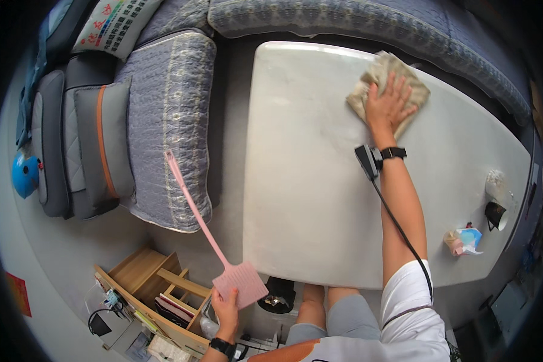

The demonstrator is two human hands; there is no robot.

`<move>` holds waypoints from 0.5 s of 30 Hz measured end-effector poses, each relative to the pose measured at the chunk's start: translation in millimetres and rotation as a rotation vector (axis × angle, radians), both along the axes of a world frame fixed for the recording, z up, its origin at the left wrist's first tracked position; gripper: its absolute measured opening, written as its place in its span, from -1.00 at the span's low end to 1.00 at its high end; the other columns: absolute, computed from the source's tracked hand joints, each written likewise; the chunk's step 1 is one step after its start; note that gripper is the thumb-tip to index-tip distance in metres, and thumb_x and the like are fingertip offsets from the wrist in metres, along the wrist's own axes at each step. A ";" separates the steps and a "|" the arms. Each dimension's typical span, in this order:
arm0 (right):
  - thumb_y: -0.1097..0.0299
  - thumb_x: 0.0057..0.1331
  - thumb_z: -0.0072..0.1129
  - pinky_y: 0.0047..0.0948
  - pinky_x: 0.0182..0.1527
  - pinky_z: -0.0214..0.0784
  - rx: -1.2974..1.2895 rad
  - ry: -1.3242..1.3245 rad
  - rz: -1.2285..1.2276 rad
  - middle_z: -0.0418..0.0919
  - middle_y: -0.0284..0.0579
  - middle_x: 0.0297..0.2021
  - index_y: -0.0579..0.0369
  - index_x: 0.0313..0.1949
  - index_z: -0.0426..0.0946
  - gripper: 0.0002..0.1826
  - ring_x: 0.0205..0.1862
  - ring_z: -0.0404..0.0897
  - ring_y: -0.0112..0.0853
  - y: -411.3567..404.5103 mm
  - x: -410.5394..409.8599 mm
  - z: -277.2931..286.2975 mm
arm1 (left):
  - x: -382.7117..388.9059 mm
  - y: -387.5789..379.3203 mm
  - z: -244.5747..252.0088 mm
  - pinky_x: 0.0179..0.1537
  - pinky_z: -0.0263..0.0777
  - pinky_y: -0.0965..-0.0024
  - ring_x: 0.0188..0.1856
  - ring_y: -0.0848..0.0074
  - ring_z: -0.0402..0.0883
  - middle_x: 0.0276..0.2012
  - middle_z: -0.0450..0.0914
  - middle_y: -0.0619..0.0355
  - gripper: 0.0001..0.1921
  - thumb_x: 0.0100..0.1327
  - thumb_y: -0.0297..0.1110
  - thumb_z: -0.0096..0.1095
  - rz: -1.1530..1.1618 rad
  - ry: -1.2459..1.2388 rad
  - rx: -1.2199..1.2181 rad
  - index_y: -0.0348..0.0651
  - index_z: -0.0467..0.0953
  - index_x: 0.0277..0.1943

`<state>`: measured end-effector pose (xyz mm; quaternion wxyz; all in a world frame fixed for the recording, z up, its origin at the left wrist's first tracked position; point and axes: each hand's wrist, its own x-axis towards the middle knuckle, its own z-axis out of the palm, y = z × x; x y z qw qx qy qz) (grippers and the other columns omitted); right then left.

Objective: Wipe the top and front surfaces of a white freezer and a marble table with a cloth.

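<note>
My right hand (388,106) lies flat with spread fingers on a folded beige cloth (359,100), pressing it to the white tabletop (307,181) near the far edge. A strapped device with a black cable sits on that wrist. Low in the view, my left hand (226,310) grips a pink plastic fly swatter (242,284) by its square paddle, the thumb on its face. The swatter's thin handle points up and left, its tip overlapping the edge of the quilted sofa seat (163,117) in the view.
On the table's right side are a black mug (494,215) lying on its side, a clear plastic bag (495,185) and a tissue pack (465,240). A wooden shelf unit (140,276) stands lower left, a black bin (278,296) by my legs. A sofa (344,18) borders the far side.
</note>
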<state>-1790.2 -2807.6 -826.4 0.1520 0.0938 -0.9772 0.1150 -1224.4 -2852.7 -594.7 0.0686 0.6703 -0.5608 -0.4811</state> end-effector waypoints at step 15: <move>-0.48 0.05 -0.10 0.27 0.35 -0.45 -0.080 -0.413 1.134 -0.04 -0.10 0.42 -0.11 0.37 0.11 0.01 0.46 -0.17 -0.11 -60.1 284.0 46.0 | -1.5 43.7 26.4 0.12 0.27 0.44 0.01 0.50 0.48 -0.02 0.52 0.09 -0.64 0.21 -0.57 0.22 0.238 0.124 -0.002 -0.33 0.34 0.06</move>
